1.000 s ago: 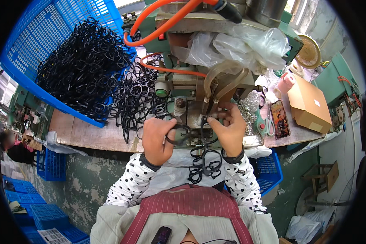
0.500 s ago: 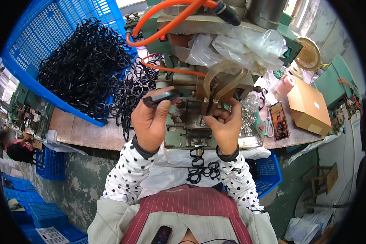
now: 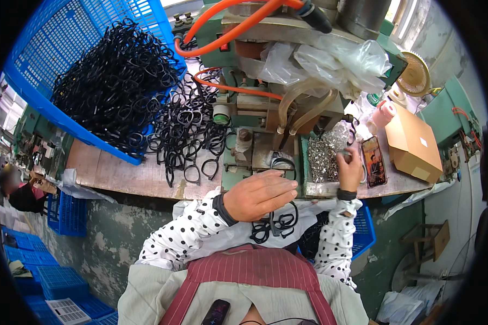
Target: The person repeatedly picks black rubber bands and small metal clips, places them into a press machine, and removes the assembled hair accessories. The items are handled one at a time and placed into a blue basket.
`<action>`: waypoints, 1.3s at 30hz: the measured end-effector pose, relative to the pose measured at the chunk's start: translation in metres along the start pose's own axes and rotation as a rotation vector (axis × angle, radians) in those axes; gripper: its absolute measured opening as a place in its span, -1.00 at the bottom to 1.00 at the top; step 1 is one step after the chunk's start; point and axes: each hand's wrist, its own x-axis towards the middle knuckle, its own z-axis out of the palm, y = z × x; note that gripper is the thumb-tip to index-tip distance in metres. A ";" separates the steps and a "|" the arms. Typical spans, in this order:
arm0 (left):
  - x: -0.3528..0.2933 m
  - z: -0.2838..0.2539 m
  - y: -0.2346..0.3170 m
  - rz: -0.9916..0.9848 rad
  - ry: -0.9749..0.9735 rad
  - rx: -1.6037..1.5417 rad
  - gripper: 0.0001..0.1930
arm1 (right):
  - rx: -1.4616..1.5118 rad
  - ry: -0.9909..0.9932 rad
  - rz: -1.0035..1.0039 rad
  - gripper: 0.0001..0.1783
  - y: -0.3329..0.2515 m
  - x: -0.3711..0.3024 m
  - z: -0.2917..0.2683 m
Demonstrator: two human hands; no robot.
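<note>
My left hand (image 3: 261, 196) is held palm down in front of the green machine (image 3: 237, 177), with its fingers stretched out together. Its palm side is hidden. Just beyond its fingertips, a black spectacle frame (image 3: 283, 161) rests at the machine's metal fixture. Below the hand, several black spectacle frames (image 3: 285, 221) lie on white plastic sheeting over my lap. My right hand (image 3: 351, 167) is at the right side of a tray of small shiny metal parts (image 3: 322, 158). Its thumb and fingers are pinched together, and what they hold is too small to make out. It covers most of the scissors.
A blue crate (image 3: 100, 142) heaped with black spectacle frames leans at the left, with more loose frames (image 3: 187, 135) beside it. Orange hose (image 3: 238, 89) and clear tubes (image 3: 293, 105) hang at the machine. A phone (image 3: 373, 162) and a cardboard box (image 3: 415, 143) sit at the right.
My left hand has come down and right, and the dark curved piece it held no longer shows in it. My right hand has moved from the machine's fixture right to the metal parts.
</note>
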 end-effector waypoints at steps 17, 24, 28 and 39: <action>-0.018 0.001 0.007 -0.049 0.100 0.192 -0.60 | 0.312 0.006 0.030 -0.87 0.003 -0.030 0.019; -0.092 -0.008 -0.072 -0.809 0.397 0.652 -0.76 | 0.106 0.089 -0.120 -0.90 0.007 -0.036 0.023; -0.140 -0.007 -0.110 -1.137 0.040 0.657 -0.73 | 0.043 0.143 -0.263 -0.91 -0.002 -0.041 0.021; -0.100 -0.023 -0.060 -0.897 0.397 0.563 -0.85 | 0.003 0.135 -0.199 -0.89 -0.011 -0.040 0.022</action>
